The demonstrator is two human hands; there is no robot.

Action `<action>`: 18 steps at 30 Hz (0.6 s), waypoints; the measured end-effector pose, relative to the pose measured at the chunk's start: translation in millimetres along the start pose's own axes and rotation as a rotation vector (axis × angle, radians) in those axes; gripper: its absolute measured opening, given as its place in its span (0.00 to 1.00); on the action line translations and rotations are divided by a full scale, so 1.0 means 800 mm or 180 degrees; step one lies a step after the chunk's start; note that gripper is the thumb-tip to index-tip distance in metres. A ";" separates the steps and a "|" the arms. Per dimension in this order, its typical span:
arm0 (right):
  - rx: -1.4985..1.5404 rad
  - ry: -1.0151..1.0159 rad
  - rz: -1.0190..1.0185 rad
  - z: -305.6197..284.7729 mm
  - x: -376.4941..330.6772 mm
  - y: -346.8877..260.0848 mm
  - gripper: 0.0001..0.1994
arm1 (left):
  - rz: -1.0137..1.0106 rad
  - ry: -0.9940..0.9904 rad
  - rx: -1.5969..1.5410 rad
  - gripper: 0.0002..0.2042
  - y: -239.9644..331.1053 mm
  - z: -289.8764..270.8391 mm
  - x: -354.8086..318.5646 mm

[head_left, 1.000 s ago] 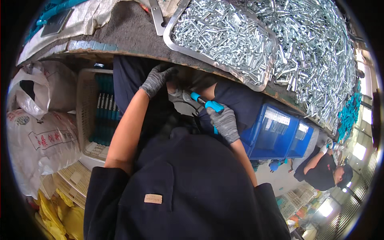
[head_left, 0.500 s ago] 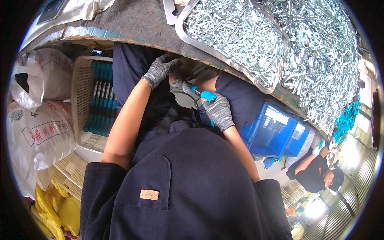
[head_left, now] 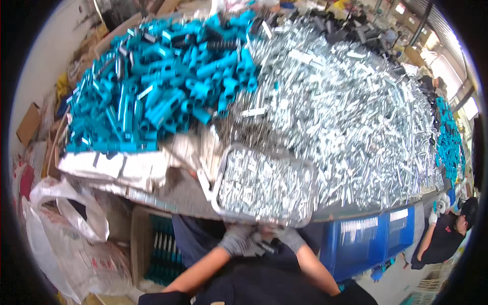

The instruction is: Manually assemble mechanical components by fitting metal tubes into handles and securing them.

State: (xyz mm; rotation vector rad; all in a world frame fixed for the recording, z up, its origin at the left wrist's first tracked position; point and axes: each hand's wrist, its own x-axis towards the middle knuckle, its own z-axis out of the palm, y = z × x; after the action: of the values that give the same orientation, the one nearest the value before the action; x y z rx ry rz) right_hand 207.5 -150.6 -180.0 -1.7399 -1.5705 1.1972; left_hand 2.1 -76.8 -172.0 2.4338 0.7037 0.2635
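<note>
Gloved hands [head_left: 238, 241] near tray [head_left: 254, 219], grip unclear

view: head-worn fisheye | facing: down, forward | near: hands [head_left: 238, 241] | beyond: worktable [head_left: 187, 195]

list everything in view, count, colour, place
Table: one, grey, centre
Tubes: many, turquoise, table's left
Metal pieces: many, silver, centre and right
Tray: one, silver, table's near edge
Dark parts: many, black, far edge
Far pile: one, turquoise, far right
Sheeting: one, white, table's front left
Cardboard: one, brown, far left
Basket: one, beige, lower left
Rods: several, turquoise, silver, in basket
Bags: some, white, lower left
Crate: at least one, blue, lower right
Co-worker: one, dark clothing, far right
Left hand: one, grey-gloved, by table edge
Right hand: one, grey-gloved, alongside
</note>
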 end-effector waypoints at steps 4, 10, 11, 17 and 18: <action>-0.0478 0.0801 -0.0188 0.025 -0.017 -0.023 0.16 | 0.0447 -0.1568 -0.1402 0.28 0.034 0.025 0.046; -0.0927 0.0261 0.0065 0.084 -0.023 -0.013 0.29 | -0.0132 -0.2692 -0.1345 0.23 -0.037 0.108 0.065; -0.1244 0.0247 -0.0080 0.094 -0.016 -0.006 0.33 | -0.0124 -0.2683 -0.1061 0.23 -0.036 0.118 0.075; -0.1050 0.0247 0.0266 0.048 -0.013 -0.055 0.36 | -0.0095 -0.2543 0.0562 0.20 -0.031 0.188 0.059; -0.1117 0.0225 0.0315 0.045 -0.015 -0.053 0.37 | -0.0058 -0.2559 0.0822 0.20 -0.030 0.196 0.056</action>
State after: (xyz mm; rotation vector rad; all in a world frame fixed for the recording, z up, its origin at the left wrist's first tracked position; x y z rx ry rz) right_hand 155.7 -160.2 -158.6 -2.0764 -1.7502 0.9327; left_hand 82.1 -111.8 -311.9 2.4594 0.3992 -0.8192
